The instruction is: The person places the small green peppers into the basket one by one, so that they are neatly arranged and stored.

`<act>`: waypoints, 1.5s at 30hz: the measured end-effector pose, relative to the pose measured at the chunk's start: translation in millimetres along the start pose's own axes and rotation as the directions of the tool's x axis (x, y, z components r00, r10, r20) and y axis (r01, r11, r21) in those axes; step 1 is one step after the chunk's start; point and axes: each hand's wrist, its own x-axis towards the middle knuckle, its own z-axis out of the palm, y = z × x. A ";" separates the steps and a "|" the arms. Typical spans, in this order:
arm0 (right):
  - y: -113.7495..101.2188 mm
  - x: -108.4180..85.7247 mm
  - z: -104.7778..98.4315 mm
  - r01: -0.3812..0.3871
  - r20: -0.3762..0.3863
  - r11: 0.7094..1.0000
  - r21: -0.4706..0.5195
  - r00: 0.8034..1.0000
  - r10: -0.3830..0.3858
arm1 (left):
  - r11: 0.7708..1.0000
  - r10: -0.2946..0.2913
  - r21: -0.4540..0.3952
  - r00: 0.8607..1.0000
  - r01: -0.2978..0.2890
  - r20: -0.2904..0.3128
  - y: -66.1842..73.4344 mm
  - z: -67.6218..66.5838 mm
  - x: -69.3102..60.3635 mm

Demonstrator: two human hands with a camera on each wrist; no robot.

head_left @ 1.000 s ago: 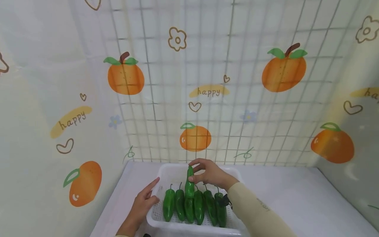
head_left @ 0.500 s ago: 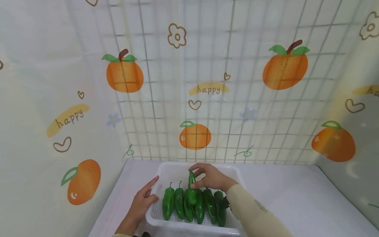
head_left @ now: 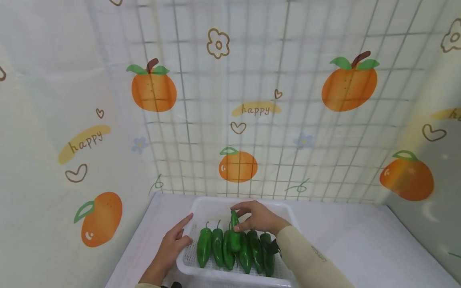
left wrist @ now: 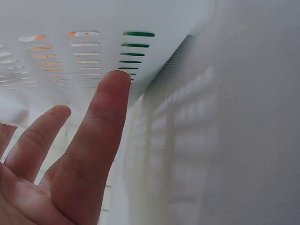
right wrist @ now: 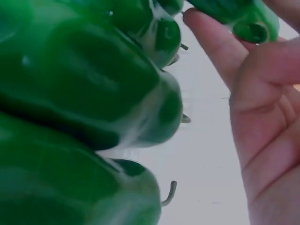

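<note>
With thumb and fingers my right hand (head_left: 257, 218) pinches a green pepper (head_left: 235, 243) by its upper end, in the head view. That pepper overlaps the middle of a row of green peppers (head_left: 203, 248) lying side by side in a white basket (head_left: 230, 276); whether it touches them I cannot tell. Part of the held pepper (right wrist: 262, 21) shows at the top of the right wrist view, beside the fingers. My left hand (head_left: 168, 249) rests at the basket's left side, fingers extended. In the left wrist view, a fingertip lies against the slotted basket wall (left wrist: 105, 51).
The basket stands on a white table (head_left: 335, 240). Behind it hangs a sheet (head_left: 252, 72) printed with oranges, over a wire grid. A dark object (head_left: 273, 246) sits at the right wrist, in front of the rightmost pepper.
My right hand has lowered the pepper onto or over the row's middle, moving slightly right and towards me. The left hand keeps its place at the basket.
</note>
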 end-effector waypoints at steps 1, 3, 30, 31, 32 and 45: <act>0.1 0.0 0.2 0.000 0.002 1.000 0.002 1.000 0.000 | 1.000 0.000 0.002 1.000 0.000 -0.003 -0.2 -0.2 0.0; 0.2 0.1 0.7 -0.001 0.005 1.000 0.003 1.000 0.001 | 1.000 -0.001 0.005 1.000 0.001 -0.007 0.0 -0.4 -0.3; 5.6 0.2 1.6 -0.018 0.005 0.976 -0.216 1.000 0.020 | 0.999 -0.006 0.036 1.000 0.007 -0.020 5.7 2.5 -1.4; 6.3 0.0 1.9 -0.014 0.011 0.974 -0.228 1.000 0.017 | 0.999 -0.007 0.035 1.000 0.007 -0.019 5.5 2.5 -1.5; 6.9 -0.2 2.2 -0.010 0.015 0.970 -0.241 1.000 0.014 | 0.999 -0.007 0.033 1.000 0.008 -0.018 5.3 2.4 -1.5; 6.7 -3.9 6.6 -0.076 0.026 0.938 -0.338 0.996 0.090 | 0.999 -0.007 0.032 1.000 0.007 -0.025 3.0 2.5 -2.6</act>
